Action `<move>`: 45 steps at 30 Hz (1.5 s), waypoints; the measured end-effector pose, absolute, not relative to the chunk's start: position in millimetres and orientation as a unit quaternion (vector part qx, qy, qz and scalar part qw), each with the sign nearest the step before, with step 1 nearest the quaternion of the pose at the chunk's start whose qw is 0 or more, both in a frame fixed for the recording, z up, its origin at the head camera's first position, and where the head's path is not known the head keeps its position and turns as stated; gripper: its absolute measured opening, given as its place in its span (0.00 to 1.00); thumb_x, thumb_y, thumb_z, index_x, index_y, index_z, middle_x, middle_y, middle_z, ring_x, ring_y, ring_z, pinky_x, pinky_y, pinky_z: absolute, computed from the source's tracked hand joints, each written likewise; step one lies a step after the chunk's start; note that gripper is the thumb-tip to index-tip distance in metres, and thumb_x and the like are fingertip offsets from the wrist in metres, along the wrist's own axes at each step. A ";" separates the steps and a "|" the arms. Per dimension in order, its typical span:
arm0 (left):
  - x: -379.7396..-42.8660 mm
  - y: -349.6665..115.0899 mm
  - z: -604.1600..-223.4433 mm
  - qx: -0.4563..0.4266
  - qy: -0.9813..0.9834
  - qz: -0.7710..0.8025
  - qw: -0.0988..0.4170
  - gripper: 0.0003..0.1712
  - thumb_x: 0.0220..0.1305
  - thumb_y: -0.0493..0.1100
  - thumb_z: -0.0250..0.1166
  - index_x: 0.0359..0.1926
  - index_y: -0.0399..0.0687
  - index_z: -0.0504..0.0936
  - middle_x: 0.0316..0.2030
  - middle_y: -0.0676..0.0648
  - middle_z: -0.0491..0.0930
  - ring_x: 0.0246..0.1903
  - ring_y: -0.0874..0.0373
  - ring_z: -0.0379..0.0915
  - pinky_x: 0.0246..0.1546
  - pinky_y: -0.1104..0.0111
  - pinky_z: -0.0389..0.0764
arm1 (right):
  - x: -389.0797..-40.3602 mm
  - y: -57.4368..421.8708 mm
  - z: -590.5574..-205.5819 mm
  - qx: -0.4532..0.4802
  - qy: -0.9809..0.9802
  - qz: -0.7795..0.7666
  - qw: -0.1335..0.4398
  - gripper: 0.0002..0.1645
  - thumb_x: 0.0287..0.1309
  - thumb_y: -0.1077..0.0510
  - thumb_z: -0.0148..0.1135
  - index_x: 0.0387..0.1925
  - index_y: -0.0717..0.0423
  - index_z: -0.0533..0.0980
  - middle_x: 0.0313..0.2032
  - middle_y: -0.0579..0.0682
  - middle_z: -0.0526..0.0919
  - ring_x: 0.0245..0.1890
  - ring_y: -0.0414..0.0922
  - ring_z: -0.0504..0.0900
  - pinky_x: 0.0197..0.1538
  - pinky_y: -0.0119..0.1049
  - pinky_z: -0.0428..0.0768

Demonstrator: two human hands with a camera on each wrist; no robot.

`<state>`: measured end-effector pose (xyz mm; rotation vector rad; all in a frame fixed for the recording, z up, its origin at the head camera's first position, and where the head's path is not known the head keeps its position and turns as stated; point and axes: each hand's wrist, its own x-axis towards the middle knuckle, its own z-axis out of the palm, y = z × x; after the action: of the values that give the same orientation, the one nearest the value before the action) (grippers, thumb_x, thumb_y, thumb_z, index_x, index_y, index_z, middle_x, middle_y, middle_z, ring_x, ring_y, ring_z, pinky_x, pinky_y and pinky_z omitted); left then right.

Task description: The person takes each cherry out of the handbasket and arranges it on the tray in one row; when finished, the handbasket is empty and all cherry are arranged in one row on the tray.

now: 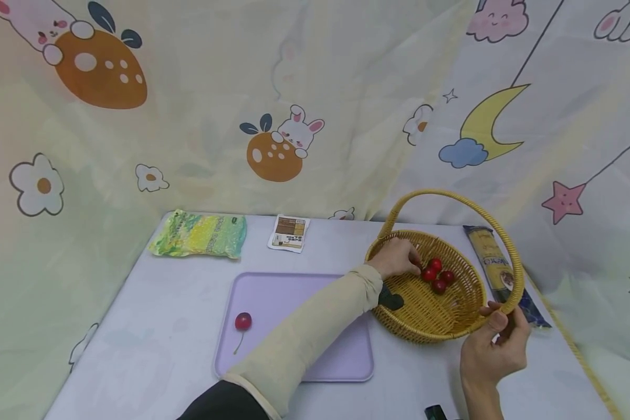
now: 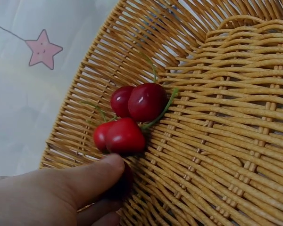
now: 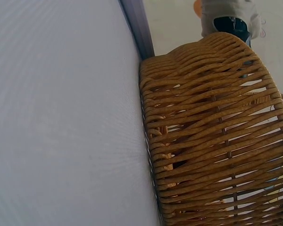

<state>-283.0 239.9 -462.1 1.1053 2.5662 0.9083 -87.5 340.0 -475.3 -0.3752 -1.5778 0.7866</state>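
A yellow-brown wicker basket (image 1: 417, 324) with a tall arched handle stands at the right of the table. Inside it, my left hand (image 1: 396, 258) pinches a dark red cherry (image 2: 121, 184), which thumb and fingers partly cover in the left wrist view. Several other red cherries (image 2: 146, 102) with green stems lie just past the thumb, against the basket's woven side. At the basket's near right, my right hand (image 1: 494, 347) grips the rim by the handle's foot. The right wrist view shows the basket's outer wall, but not the right hand.
A lilac tray (image 1: 273, 289) left of the basket bears one cherry (image 1: 243, 321) with its stem. Behind it lie a green-yellow packet (image 1: 202, 234) and a small white packet (image 1: 289, 233). A yellow and blue package (image 1: 496, 265) lies behind the basket's right side.
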 end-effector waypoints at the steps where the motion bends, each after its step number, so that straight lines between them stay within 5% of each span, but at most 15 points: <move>1: -283.1 238.6 -462.1 0.376 0.868 0.308 0.099 0.13 0.63 0.47 0.77 0.48 0.53 0.93 0.46 0.56 0.90 0.48 0.65 0.83 0.43 0.81 0.77 | -88.0 339.2 -475.1 -0.162 -0.685 0.344 0.621 0.20 0.80 0.52 0.52 0.57 0.61 0.80 0.39 0.43 0.85 0.37 0.26 0.80 0.43 0.15 0.73; 9: -281.7 222.8 -450.8 0.370 0.855 0.351 0.092 0.10 0.62 0.45 0.78 0.44 0.55 0.94 0.44 0.59 0.90 0.48 0.67 0.81 0.43 0.81 0.77 | -88.6 330.7 -471.5 -0.164 -0.685 0.344 0.621 0.19 0.80 0.53 0.52 0.57 0.62 0.80 0.38 0.56 0.86 0.37 0.26 0.80 0.43 0.14 0.73; 15: -273.4 204.1 -428.6 0.373 0.836 0.392 0.093 0.13 0.61 0.47 0.78 0.48 0.57 0.93 0.41 0.62 0.90 0.41 0.75 0.80 0.49 0.81 0.75 | -84.5 329.6 -463.7 -0.177 -0.684 0.340 0.620 0.19 0.80 0.52 0.52 0.58 0.60 0.80 0.39 0.55 0.86 0.37 0.24 0.79 0.43 0.13 0.72; 23: -255.8 148.1 -403.9 0.380 0.831 0.399 0.073 0.13 0.62 0.48 0.77 0.49 0.58 0.93 0.40 0.63 0.90 0.37 0.77 0.77 0.40 0.82 0.74 | -82.2 328.0 -456.7 -0.188 -0.686 0.349 0.610 0.19 0.79 0.50 0.53 0.59 0.55 0.80 0.41 0.25 0.78 0.37 0.22 0.78 0.44 0.13 0.72; 28: -249.2 96.1 -397.5 0.401 0.825 0.394 0.057 0.13 0.63 0.46 0.77 0.49 0.57 0.93 0.41 0.62 0.90 0.42 0.67 0.82 0.44 0.79 0.74 | -83.4 324.0 -457.2 -0.193 -0.679 0.363 0.608 0.20 0.79 0.50 0.53 0.59 0.55 0.79 0.41 0.23 0.78 0.37 0.22 0.78 0.43 0.15 0.71; 36: -228.8 8.9 -405.9 0.365 0.835 0.405 0.079 0.14 0.60 0.47 0.79 0.48 0.60 0.93 0.43 0.63 0.91 0.47 0.72 0.83 0.49 0.70 0.82 | -81.7 322.3 -459.8 -0.204 -0.681 0.359 0.605 0.20 0.79 0.48 0.52 0.60 0.54 0.79 0.41 0.21 0.77 0.37 0.20 0.77 0.43 0.16 0.69; 45: -192.8 -70.8 -438.5 0.350 0.844 0.403 0.056 0.16 0.59 0.41 0.79 0.49 0.56 0.93 0.45 0.58 0.91 0.51 0.65 0.86 0.55 0.60 0.85 | -86.0 335.8 -473.7 -0.205 -0.685 0.360 0.600 0.20 0.78 0.47 0.53 0.61 0.51 0.79 0.42 0.21 0.78 0.37 0.20 0.77 0.42 0.16 0.69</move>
<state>-192.8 -70.8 -438.5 1.0625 2.5608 1.2223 -86.0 335.8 -473.7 -0.4743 -1.5867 0.8339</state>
